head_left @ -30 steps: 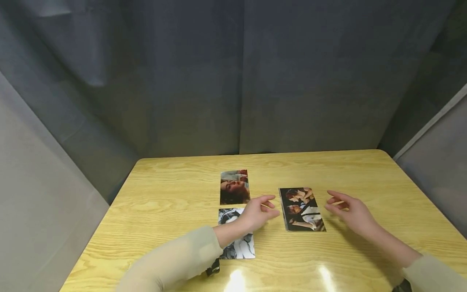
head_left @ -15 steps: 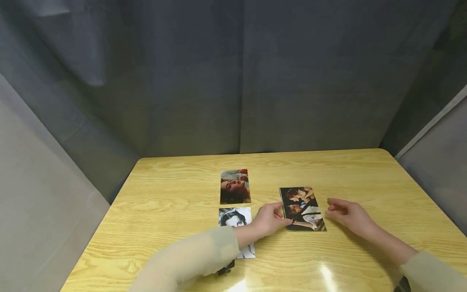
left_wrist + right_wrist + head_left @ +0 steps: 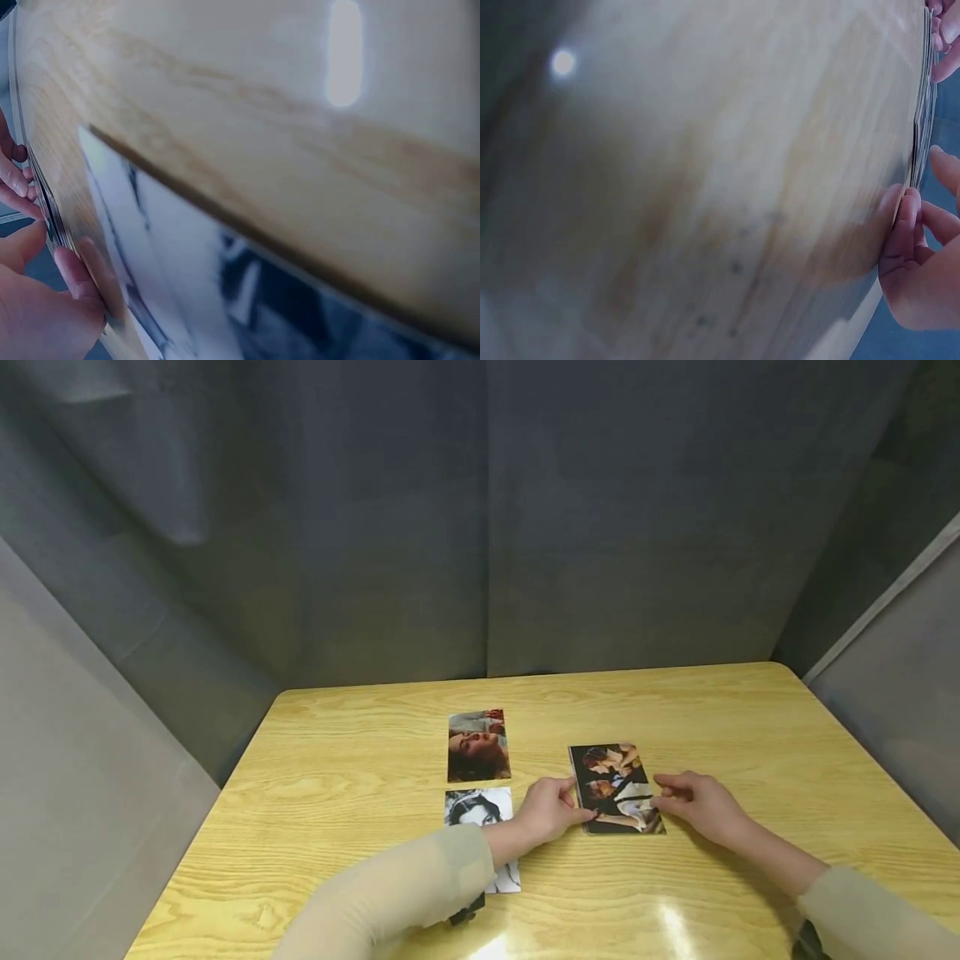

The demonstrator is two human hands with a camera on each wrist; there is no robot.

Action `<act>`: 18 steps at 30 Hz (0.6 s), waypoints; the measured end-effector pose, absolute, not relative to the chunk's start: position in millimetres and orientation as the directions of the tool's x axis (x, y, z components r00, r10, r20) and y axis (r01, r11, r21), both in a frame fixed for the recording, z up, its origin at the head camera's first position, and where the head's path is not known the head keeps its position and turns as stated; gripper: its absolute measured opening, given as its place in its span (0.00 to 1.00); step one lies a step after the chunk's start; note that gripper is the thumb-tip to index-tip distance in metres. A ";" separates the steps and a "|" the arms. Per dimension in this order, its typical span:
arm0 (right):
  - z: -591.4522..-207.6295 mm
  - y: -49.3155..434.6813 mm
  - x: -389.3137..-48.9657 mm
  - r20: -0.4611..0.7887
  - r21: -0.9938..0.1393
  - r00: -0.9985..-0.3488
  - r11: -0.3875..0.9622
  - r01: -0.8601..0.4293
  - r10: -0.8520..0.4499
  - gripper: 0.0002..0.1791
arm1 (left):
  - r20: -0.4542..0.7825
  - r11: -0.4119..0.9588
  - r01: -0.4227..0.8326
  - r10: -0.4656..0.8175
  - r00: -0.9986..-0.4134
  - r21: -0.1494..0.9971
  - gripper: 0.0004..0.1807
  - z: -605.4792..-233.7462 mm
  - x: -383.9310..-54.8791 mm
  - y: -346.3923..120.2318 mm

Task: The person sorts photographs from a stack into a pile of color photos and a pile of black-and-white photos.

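fingers of left hand [image 3: 551, 811] pinch photo stack [image 3: 617, 787] at left edge; right hand [image 3: 699, 807] touches opposite edge, grip unclear

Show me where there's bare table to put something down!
There's a wide bare patch of table left of the colour photo and black-and-white photo, and another right of the right hand. A bare strip runs between the colour photo and the curtain. It's crowded at the photo stack, between that hand and the left hand.

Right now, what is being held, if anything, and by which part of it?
The stack of photo prints: the left hand pinches its left edge. The right hand is at its right edge, grip unclear.
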State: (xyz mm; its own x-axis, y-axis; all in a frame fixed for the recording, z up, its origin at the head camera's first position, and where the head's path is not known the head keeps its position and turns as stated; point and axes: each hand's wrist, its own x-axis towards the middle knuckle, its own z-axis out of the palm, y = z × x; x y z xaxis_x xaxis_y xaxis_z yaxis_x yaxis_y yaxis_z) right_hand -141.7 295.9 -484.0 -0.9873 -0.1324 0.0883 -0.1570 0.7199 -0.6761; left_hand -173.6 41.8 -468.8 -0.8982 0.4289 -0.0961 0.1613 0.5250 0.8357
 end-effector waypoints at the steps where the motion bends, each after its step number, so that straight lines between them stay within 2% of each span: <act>1: -484.2 295.2 -141.8 0.089 -0.673 -0.987 0.723 -0.157 -0.131 0.24 | -0.096 0.530 0.164 0.429 -0.898 0.832 0.34 -468.9 -173.7 42.1; 8: -483.1 288.9 -143.7 0.103 -0.688 -0.982 0.702 -0.185 -0.157 0.25 | -0.098 0.550 0.174 0.429 -0.898 0.817 0.33 -470.9 -175.5 43.0; 18: -479.7 284.5 -140.3 0.106 -0.684 -0.986 0.711 -0.165 -0.127 0.22 | -0.101 0.549 0.166 0.423 -0.901 0.819 0.32 -472.9 -175.3 44.5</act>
State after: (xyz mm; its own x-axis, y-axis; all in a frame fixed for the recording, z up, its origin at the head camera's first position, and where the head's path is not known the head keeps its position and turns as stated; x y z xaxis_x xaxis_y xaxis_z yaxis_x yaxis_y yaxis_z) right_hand -140.3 284.5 -479.7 -0.9862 -0.1272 0.1061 -0.1652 0.7108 -0.6837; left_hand -175.3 44.5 -472.9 -0.9006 0.4228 -0.1010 0.1659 0.5490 0.8192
